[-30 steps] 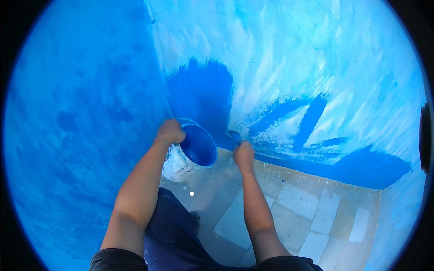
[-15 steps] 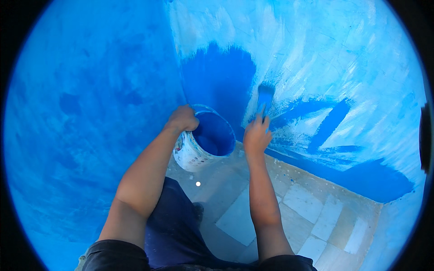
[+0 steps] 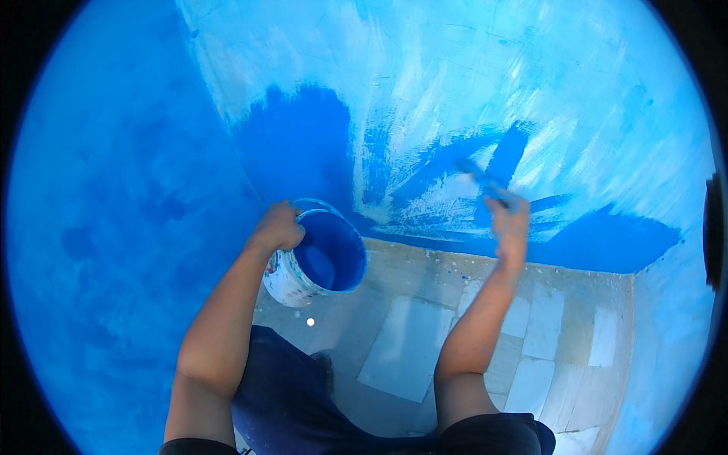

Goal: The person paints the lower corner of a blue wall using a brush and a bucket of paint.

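Note:
My left hand (image 3: 279,227) is closed on the rim of a white, paint-smeared bucket (image 3: 287,284), which is tilted so that blue paint (image 3: 318,262) shows inside. In my right hand (image 3: 509,220) is a paintbrush (image 3: 485,180), its fingers wrapped round the handle; motion blurs both. The bristle end points up and left, close in front of the far wall (image 3: 425,83); whether it touches cannot be made out. Dark blue patches (image 3: 303,144) and strokes of fresh paint lie over that wall's lighter, streaky blue.
A blue wall (image 3: 114,227) rises on my left and meets the far wall in a corner. Pale stone slabs (image 3: 406,349) make up the floor, with paint specks along the wall's foot. Another light blue wall (image 3: 660,341) stands at the right. My dark-clothed leg (image 3: 284,387) is below the bucket.
My right hand has swung the brush rightward along the far wall, leaving fresh blue strokes where it was. The view has turned to the right; my left hand still holds the bucket.

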The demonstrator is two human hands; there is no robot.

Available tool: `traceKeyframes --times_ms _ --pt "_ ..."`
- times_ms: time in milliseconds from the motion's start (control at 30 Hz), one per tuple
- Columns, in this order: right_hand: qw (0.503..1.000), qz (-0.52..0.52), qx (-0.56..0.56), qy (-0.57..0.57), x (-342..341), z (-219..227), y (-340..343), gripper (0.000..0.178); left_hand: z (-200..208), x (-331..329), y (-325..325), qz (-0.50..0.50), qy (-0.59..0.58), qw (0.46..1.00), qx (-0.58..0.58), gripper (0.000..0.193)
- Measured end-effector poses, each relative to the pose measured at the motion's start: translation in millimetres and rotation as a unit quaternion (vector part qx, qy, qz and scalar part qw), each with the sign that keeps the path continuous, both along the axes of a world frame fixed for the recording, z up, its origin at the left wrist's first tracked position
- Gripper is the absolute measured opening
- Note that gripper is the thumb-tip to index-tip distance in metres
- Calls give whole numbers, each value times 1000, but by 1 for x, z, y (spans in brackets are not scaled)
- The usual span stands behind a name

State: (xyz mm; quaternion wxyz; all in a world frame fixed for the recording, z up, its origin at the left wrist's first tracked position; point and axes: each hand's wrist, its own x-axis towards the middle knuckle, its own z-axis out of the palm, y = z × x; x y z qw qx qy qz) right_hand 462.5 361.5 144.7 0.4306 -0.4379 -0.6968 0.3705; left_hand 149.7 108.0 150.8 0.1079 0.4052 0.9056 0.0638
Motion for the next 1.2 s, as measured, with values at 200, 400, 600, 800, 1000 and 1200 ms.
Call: traceKeyframes --times_ms 200,400,600,800,1000,1200 --pt "936 -299 105 156 67 -12 45 32 6 23 21 -31 -90 995 -6 54" --pt "971 -188 135 -54 -23 -118 -11 20 4 48 44 -72 -57 996 3 51" --pt "980 33 115 -159 6 -160 -11 26 -13 62 73 -127 -64 990 -11 50" --pt "988 74 -65 -117 141 37 106 37 3 106 102 -171 -69 981 51 49" --pt "996 -76 51 23 204 96 108 35 -10 137 120 -208 -62 969 117 44" --pt "876 -282 337 -200 213 -123 160 37 -5 199 141 -254 52 929 264 35"
